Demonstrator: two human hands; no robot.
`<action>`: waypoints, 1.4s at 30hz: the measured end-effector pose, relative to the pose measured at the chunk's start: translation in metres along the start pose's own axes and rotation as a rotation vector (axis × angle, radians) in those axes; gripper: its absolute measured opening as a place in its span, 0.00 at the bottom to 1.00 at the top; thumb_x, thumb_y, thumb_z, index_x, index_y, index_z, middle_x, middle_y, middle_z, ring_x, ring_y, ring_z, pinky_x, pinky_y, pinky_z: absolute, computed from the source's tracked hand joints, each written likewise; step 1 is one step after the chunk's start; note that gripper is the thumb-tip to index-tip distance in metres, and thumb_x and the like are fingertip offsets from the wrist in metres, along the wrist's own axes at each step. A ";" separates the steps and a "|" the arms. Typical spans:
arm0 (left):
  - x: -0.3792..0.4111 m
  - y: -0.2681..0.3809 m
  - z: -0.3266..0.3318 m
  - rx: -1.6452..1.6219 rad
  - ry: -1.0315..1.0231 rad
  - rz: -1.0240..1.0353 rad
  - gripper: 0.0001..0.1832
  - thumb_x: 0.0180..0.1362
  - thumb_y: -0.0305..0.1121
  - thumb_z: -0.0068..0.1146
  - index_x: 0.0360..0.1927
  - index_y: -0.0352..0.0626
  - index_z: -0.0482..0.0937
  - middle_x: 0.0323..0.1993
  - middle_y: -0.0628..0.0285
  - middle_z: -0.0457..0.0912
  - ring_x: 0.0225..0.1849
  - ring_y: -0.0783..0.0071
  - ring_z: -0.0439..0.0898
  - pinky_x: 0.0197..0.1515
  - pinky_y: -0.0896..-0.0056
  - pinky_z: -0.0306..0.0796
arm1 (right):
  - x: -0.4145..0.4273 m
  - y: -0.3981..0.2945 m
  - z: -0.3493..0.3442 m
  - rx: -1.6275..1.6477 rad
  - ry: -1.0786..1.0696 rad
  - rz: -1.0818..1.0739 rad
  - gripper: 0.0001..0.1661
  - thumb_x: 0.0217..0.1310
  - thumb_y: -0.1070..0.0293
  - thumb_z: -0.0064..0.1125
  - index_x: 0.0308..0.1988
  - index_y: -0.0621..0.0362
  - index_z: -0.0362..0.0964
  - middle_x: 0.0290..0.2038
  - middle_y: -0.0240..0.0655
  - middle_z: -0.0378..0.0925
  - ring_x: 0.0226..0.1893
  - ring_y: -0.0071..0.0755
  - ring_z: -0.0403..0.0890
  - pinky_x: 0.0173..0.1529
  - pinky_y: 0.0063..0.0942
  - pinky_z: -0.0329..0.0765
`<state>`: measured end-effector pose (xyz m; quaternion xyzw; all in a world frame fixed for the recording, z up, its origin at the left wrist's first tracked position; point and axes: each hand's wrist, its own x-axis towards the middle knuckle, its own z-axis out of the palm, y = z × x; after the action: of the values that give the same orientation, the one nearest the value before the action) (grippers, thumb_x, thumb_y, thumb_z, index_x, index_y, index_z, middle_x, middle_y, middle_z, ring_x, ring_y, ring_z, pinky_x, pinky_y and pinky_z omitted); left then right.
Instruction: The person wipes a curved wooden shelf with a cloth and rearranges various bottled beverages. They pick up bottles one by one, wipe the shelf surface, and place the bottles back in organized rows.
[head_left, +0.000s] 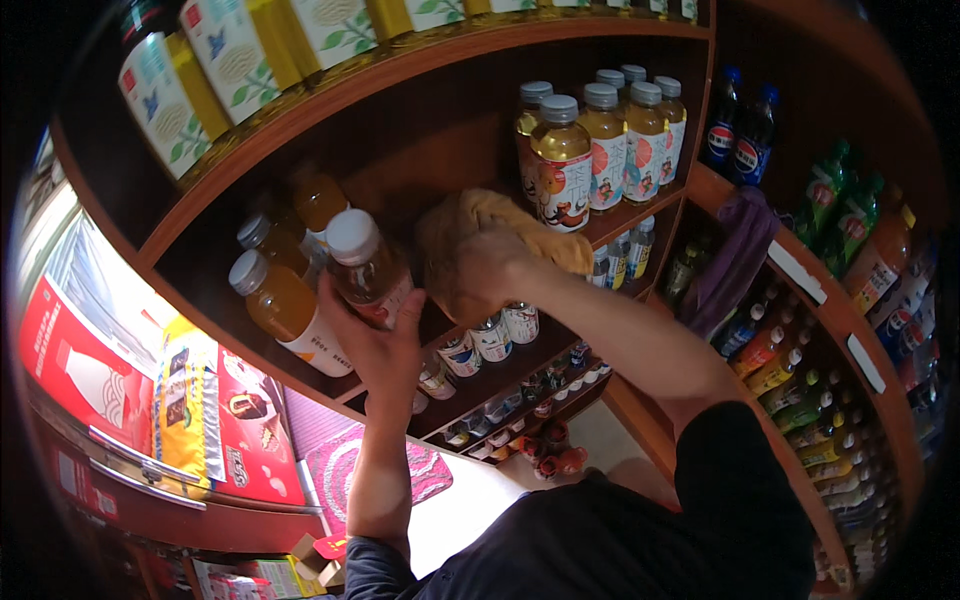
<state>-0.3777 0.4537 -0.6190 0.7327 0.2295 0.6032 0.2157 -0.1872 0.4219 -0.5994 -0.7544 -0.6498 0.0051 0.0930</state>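
Note:
My left hand (386, 349) grips a drink bottle (364, 262) with a white cap and a reddish label, tilted a little over the shelf. My right hand (487, 274) is pressed onto a bunched tan cloth (551, 240), which lies against the wooden shelf; the hand is slightly blurred and some fingers are hidden in the folds. Just left of the held bottle stand orange drink bottles (289, 315) with pale caps. Beyond the cloth, on the same shelf, is a group of bottles of yellow drink (561, 161) with grey caps and fruit-printed labels.
Above runs a shelf of white and yellow cartons (236, 64). Lower shelves hold cups (491, 337) and small bottles (619, 255). At right, a rack with many soda bottles (780, 360) has a purple cloth (739, 247) draped over its edge. A pink patterned mat (337, 469) lies below left.

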 end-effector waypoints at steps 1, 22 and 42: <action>0.003 0.002 0.003 0.068 0.030 0.024 0.53 0.49 0.31 0.76 0.72 0.31 0.51 0.67 0.44 0.62 0.68 0.54 0.64 0.71 0.58 0.56 | 0.011 0.006 -0.011 -0.087 -0.058 0.002 0.40 0.64 0.43 0.54 0.65 0.60 0.65 0.66 0.56 0.65 0.69 0.64 0.61 0.69 0.56 0.61; 0.020 0.065 0.096 0.054 -0.074 0.392 0.37 0.57 0.29 0.63 0.69 0.31 0.62 0.65 0.40 0.68 0.67 0.43 0.67 0.70 0.53 0.60 | 0.011 0.035 0.061 0.102 0.505 -0.104 0.28 0.67 0.49 0.49 0.58 0.55 0.73 0.57 0.43 0.74 0.63 0.46 0.70 0.63 0.41 0.69; 0.031 0.068 0.055 0.243 0.007 0.214 0.38 0.46 0.31 0.76 0.59 0.34 0.68 0.50 0.53 0.78 0.52 0.66 0.77 0.58 0.65 0.70 | -0.054 0.065 0.014 -0.127 0.401 -0.177 0.18 0.58 0.61 0.55 0.41 0.60 0.83 0.47 0.49 0.79 0.47 0.50 0.80 0.52 0.39 0.76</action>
<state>-0.3136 0.4154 -0.5645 0.7715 0.2224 0.5932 0.0591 -0.1339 0.3619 -0.6286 -0.6845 -0.6811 -0.1942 0.1727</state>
